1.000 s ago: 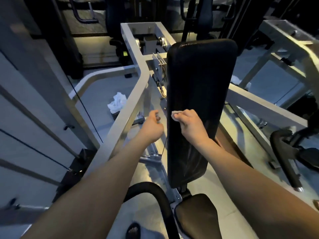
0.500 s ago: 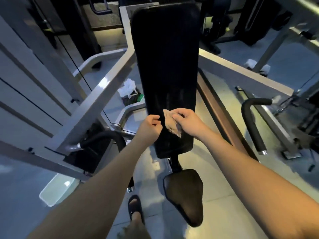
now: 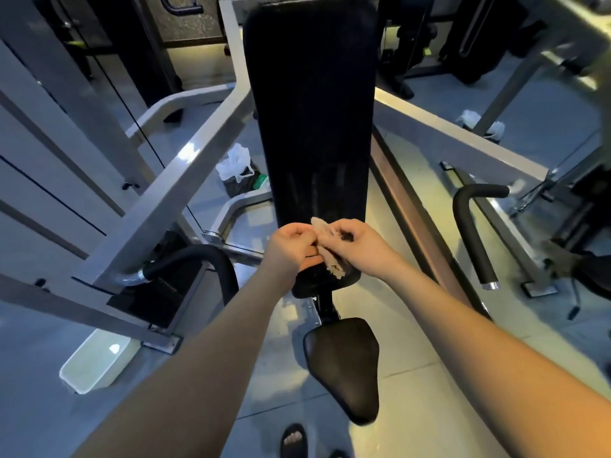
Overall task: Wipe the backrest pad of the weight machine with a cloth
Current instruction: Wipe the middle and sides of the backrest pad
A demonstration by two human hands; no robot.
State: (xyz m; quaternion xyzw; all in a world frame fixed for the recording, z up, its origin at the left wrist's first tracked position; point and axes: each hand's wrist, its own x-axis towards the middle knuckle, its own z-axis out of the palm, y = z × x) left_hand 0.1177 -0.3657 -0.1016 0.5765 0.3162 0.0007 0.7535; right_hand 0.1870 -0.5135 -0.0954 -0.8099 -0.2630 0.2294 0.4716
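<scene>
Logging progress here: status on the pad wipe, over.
Left hand and right hand both pinch cloth between them. Cloth bunched over lower end of backrest pad. Nothing between hands and pad; seat sits below.

The cloth (image 3: 322, 228) is partly hidden by the left hand (image 3: 291, 246) and the right hand (image 3: 358, 246). 1 sandal (image 3: 292, 439) is cut off by the bottom edge.
</scene>
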